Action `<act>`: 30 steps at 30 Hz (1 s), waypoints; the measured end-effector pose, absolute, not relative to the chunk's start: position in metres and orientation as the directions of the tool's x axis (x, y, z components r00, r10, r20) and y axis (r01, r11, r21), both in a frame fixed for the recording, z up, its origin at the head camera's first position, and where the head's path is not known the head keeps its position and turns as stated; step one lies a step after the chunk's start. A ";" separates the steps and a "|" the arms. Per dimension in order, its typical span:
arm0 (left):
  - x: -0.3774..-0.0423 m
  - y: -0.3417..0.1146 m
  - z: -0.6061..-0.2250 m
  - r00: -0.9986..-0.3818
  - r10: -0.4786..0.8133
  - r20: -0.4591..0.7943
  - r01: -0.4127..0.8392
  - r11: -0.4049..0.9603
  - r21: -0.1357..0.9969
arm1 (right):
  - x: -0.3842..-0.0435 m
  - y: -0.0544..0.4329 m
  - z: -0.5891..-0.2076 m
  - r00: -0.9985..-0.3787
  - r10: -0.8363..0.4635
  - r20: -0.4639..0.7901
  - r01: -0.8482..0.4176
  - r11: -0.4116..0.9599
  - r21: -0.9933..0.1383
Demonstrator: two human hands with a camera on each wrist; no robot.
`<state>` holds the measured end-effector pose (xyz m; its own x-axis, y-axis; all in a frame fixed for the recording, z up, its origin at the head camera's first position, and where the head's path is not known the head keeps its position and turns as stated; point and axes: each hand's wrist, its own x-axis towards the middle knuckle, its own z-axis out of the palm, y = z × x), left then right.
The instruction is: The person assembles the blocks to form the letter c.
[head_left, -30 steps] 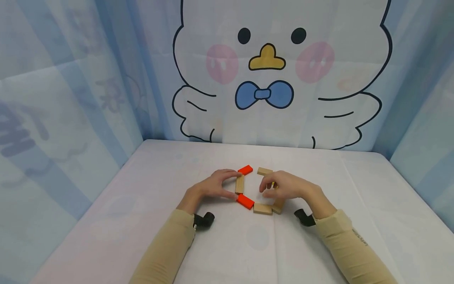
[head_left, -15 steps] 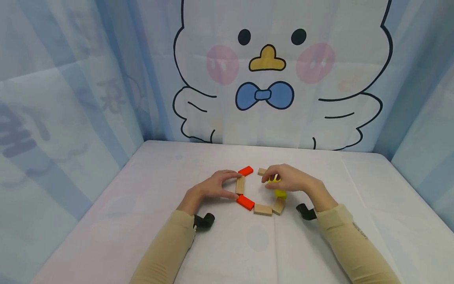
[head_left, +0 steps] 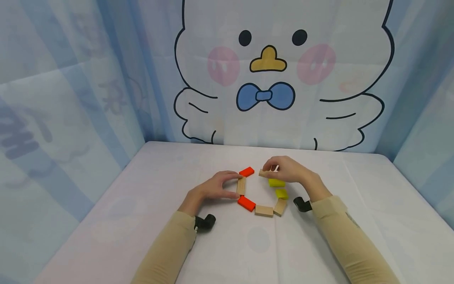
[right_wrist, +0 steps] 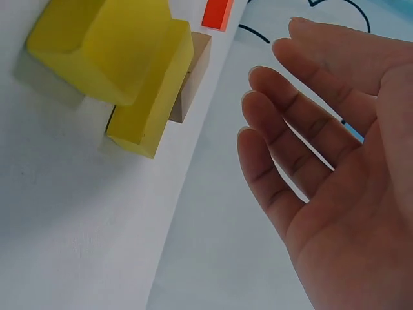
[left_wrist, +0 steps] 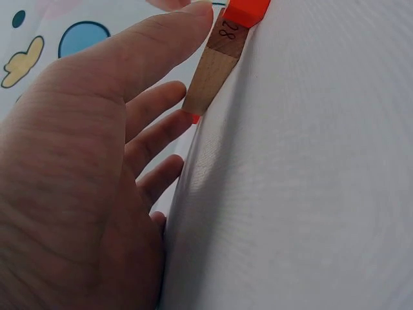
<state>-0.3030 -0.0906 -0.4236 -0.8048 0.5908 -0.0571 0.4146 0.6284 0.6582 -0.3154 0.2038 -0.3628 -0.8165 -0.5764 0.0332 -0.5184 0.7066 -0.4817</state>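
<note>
In the head view, small wooden blocks form a rough ring. My left hand (head_left: 214, 185) rests at its left side, thumb and fingers spread along a plain wooden block (head_left: 241, 186); the number 28 shows on its end (left_wrist: 227, 31) in the left wrist view. A red block (head_left: 246, 203) lies near that thumb, and another red block (head_left: 246, 171) lies beyond the fingertips. My right hand (head_left: 289, 169) hovers over a plain block (head_left: 262, 172) at the far side, partly covering it. In the right wrist view its fingers (right_wrist: 310, 129) are loosely bent and hold nothing.
Down the ring's right side lie a yellow block (head_left: 276, 182), another yellow block (head_left: 281, 193) and a plain block (head_left: 280, 207). A further plain block (head_left: 264, 211) lies at the front. A gap separates the far red and far plain blocks. A printed curtain (head_left: 262, 126) hangs behind the table.
My right hand has moved away from me, from the ring's right side to its far block, uncovering both yellow blocks. My left hand stays in place.
</note>
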 end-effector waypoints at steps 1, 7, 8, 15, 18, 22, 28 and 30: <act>-0.303 -0.091 -0.424 -0.805 0.591 -0.055 0.417 0.629 0.657 | -0.318 0.204 -0.363 -0.821 -0.570 0.031 -0.513 0.711 -0.481; -0.305 -0.091 -0.425 -0.806 0.591 -0.035 0.439 0.635 0.635 | -0.327 0.207 -0.363 -0.832 -0.554 0.027 -0.501 0.728 -0.469; -0.305 -0.091 -0.426 -0.806 0.592 -0.031 0.442 0.635 0.634 | -0.328 0.207 -0.364 -0.834 -0.552 0.026 -0.499 0.732 -0.464; -0.307 -0.090 -0.429 -0.815 0.577 -0.040 0.426 0.645 0.634 | -0.333 0.207 -0.365 -0.851 -0.526 -0.007 -0.468 0.764 -0.444; -0.308 -0.090 -0.430 -0.815 0.579 -0.035 0.429 0.642 0.635 | -0.337 0.206 -0.367 -0.859 -0.511 -0.040 -0.443 0.778 -0.445; -0.307 -0.090 -0.428 -0.811 0.585 -0.024 0.440 0.637 0.634 | -0.342 0.204 -0.371 -0.875 -0.472 -0.108 -0.380 0.807 -0.452; -0.306 -0.090 -0.428 -0.813 0.582 -0.025 0.438 0.638 0.634 | -0.345 0.203 -0.374 -0.875 -0.457 -0.160 -0.348 0.824 -0.447; -0.306 -0.090 -0.428 -0.814 0.580 -0.024 0.436 0.637 0.635 | -0.345 0.202 -0.374 -0.874 -0.457 -0.163 -0.348 0.825 -0.445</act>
